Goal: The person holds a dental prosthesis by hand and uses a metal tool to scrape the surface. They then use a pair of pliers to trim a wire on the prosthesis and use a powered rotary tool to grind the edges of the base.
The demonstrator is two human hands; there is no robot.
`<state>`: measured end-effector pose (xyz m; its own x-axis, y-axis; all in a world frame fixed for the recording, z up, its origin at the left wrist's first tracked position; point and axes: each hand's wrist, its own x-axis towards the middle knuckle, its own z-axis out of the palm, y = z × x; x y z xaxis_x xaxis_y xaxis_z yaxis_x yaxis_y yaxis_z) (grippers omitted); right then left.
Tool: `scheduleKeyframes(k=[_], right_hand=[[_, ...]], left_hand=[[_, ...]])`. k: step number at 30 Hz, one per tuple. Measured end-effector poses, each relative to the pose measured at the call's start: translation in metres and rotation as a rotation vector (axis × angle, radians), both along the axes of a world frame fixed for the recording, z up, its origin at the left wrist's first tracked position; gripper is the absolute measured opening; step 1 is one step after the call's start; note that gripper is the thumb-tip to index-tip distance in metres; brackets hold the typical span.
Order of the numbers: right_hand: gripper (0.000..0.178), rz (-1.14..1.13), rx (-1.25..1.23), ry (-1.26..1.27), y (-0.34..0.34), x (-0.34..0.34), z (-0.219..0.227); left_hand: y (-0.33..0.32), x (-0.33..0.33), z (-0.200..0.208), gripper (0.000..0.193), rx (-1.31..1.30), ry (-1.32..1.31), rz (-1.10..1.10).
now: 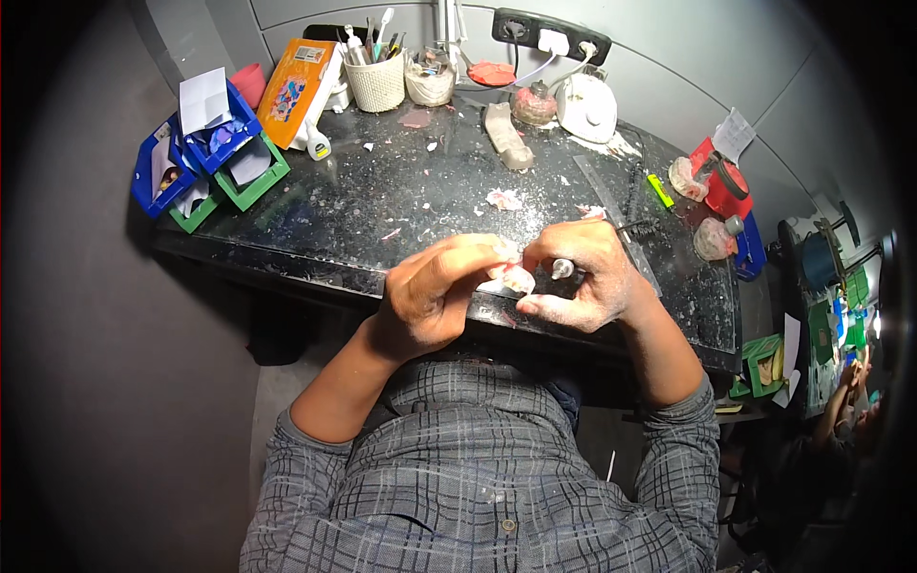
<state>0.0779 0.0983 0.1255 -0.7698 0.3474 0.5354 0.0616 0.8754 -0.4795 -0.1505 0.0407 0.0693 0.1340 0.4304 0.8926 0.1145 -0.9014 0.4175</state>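
Both hands meet over the front edge of a dark, dust-specked workbench (344, 215). My left hand (430, 286) is closed, its fingers pinching a small white and pink dental piece (517, 279), partly covered by the fingers. Close beside it, my right hand (590, 277) is curled round a slim grey metal tool (562, 269) that looks like a handpiece. Only the tool's rounded end shows, and its working tip is hidden. Whether the tool touches the piece, I cannot tell. Pale shavings (504, 199) lie on the bench just beyond my hands.
Blue bins (145, 181) and green bins (275, 177) stack at the left end. Along the back stand an orange box (291, 95), a woven tool cup (375, 86) and a power strip (549, 40). A yellow marker (659, 191) and a red container (728, 196) sit at right. Another person works far right.
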Motion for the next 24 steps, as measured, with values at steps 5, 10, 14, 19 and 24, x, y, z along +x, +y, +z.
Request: scheduleKeyframes(k=[5,10,14,19,24], right_hand=[[0.047,0.033,0.047,0.010,0.0005,-0.0028,-0.0062],[0.048,0.055,0.072,-0.024,0.0005,-0.0028,-0.0024],[0.049,0.065,0.068,-0.042,-0.0005,-0.0021,-0.0027],[0.049,0.079,0.072,-0.056,-0.0004,-0.0020,-0.0021],[0.051,0.077,0.062,-0.032,-0.0004,-0.0027,-0.0046]], left_hand=[[-0.0048,0.0002,0.0005,0.048,-0.012,0.046,-0.106],[-0.0061,0.0047,-0.0026,0.039,-0.007,-0.005,-0.110],[-0.0068,0.0040,0.0001,0.044,-0.015,0.039,-0.127],[-0.0067,0.0023,-0.0004,0.044,0.016,0.076,-0.103],[-0.0066,0.0016,0.0002,0.045,0.021,0.092,-0.107]])
